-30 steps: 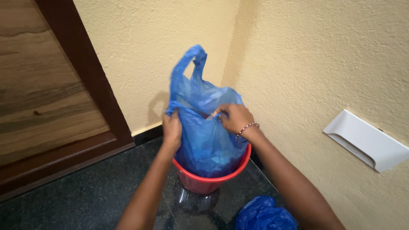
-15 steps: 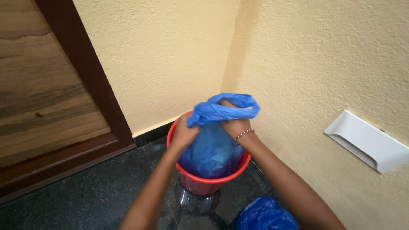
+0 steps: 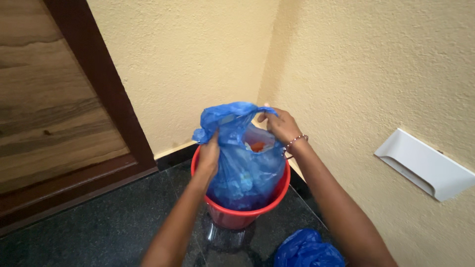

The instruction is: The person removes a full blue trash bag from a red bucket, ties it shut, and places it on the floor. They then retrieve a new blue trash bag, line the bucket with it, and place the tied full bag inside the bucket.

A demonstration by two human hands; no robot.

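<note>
You have a thin, crinkled blue plastic bag [image 3: 242, 168] sitting inside a red bucket [image 3: 232, 217] in the corner of the room. The bag's body fills the bucket and rises above its rim; the film is translucent, with pale shapes showing through it. Its mouth is pulled open between your fingers, and something orange and something white show inside the opening. The upper edge of the bag is bunched into a rumpled fold that arches from one grip to the other.

Your left hand [image 3: 210, 154] is on the near-left side of the bag's mouth, fingers clamped together on a gathered piece of the film, the wrist bent and the forearm running up from the bottom of the view. Your right hand [image 3: 281, 124] is at the far-right side of the mouth, fingers pinched on the bag's upper edge, back of the hand facing up, a beaded bracelet [image 3: 295, 141] on the wrist. Both arms reach forward over the bucket.

Below your right forearm, a second bundle of blue plastic [image 3: 307, 249] lies on the dark polished floor [image 3: 109, 227]. Beyond your fingers stand two textured yellow walls [image 3: 198, 59]. Left of your left hand is a wooden door [image 3: 54, 109] in a dark frame; right of your right hand, a white fitting [image 3: 423, 163] sits on the wall.
</note>
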